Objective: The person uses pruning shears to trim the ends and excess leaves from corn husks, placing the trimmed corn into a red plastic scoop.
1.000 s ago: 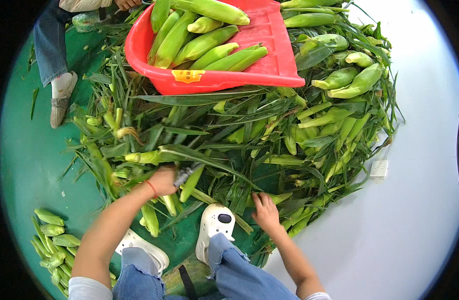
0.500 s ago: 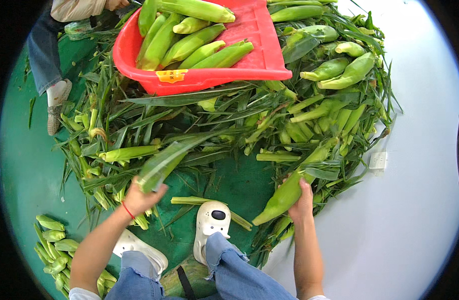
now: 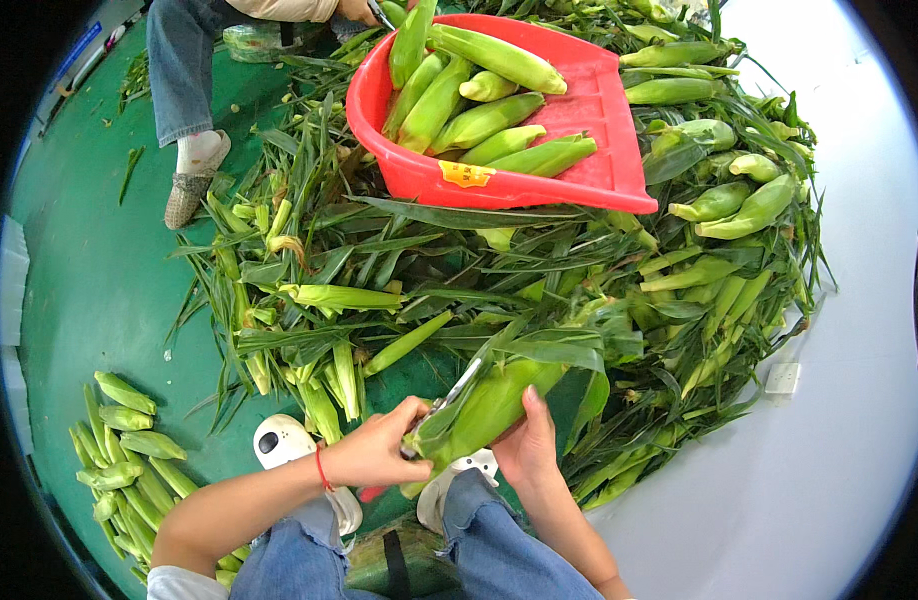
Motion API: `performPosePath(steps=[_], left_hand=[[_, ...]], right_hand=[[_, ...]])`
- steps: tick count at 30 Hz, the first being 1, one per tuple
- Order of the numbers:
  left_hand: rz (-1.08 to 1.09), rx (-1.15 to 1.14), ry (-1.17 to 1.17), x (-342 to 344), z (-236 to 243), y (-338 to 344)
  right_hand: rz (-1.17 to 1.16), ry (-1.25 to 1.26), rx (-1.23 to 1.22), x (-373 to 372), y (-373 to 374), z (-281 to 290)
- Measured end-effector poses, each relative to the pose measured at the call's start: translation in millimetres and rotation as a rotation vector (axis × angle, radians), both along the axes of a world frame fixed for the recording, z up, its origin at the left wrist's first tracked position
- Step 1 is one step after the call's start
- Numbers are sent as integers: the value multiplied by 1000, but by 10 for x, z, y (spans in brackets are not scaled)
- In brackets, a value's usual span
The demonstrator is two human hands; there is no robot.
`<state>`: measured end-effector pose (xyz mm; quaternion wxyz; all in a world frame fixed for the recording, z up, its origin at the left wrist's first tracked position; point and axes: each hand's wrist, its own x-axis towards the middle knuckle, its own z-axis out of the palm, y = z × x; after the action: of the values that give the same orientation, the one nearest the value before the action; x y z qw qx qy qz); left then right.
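Corn ear (image 3: 504, 405) now at left hand (image 3: 377, 450)

Green flr (image 3: 99, 280) is seen on L; pale wall (image 3: 859, 440) is brightly lit on R, w/ socket plate (image 3: 782, 378) mounted.

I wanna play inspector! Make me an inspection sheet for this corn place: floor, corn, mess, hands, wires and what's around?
Surface: green floor.
Job's things: large corn ear in husk, between both hands; metal tool against it, exact kind unclear; more ears in the red scoop-shaped tray.
Clutter: leafy heap; pile of ears at lower left.
Left hand: grips the metal tool.
Right hand: supports the large ear.
Cables: nothing seen.
Surroundings: white socket on pale wall; another person's leg.
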<state>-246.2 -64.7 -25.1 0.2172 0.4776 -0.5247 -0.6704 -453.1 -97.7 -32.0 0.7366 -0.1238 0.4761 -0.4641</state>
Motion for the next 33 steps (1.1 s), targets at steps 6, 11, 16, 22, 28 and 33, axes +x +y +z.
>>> performPosePath(steps=[6, 11, 16, 22, 28, 33], left_hand=[[23, -36, 63, 25, 127, 8], [146, 166, 421, 46, -170, -2], [329, 396, 471, 75, -226, 37], [658, 599, 521, 181, -220, 54], [710, 392, 192, 302, -528, 120], [427, 492, 468, 310, -137, 214]], right_hand=[[-57, 80, -91, -40, 75, 78], [-125, 42, -42, -24, 90, 132], [-179, 76, 42, 54, 90, 67], [-265, 32, 78, 13, 86, -188], [-308, -203, 121, -64, -112, -69], [-343, 85, 0, -353, -182, -264]])
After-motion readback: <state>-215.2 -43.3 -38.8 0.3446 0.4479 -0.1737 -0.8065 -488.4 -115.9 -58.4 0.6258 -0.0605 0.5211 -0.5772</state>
